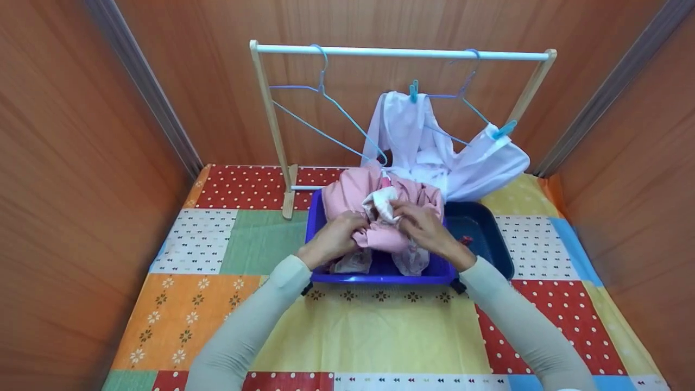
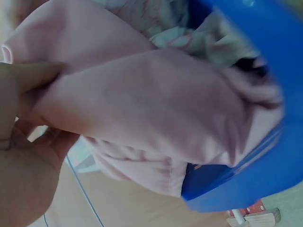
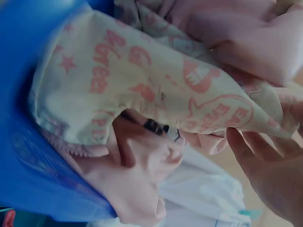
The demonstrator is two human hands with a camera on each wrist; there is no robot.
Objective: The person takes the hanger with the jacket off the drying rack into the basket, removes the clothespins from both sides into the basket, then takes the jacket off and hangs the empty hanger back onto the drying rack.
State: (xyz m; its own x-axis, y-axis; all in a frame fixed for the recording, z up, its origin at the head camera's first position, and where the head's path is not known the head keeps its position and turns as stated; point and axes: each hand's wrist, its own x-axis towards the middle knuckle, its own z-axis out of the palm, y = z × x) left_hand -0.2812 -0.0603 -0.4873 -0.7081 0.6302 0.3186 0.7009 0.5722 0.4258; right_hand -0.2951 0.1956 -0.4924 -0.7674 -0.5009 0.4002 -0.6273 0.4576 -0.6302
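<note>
A pink garment (image 1: 347, 190) is bunched in and over a blue basket (image 1: 380, 279). My left hand (image 1: 337, 233) pinches a fold of the pink cloth (image 2: 142, 104) between thumb and fingers, just above the basket's near half. Beside it, my right hand (image 1: 426, 225) pinches the end of a whitish fabric with pink printed letters and stars (image 3: 137, 80). This printed part drapes down against the basket wall in the right wrist view. I cannot tell whether the printed part belongs to the pink garment.
A rack with a white bar (image 1: 380, 52) stands behind. One bare hanger (image 1: 321, 89) hangs at left; a white garment (image 1: 404, 127) is clipped with teal clothespins (image 1: 505, 130) to another hanger at right. A dark tray (image 1: 491, 239) holding a small red item adjoins the basket.
</note>
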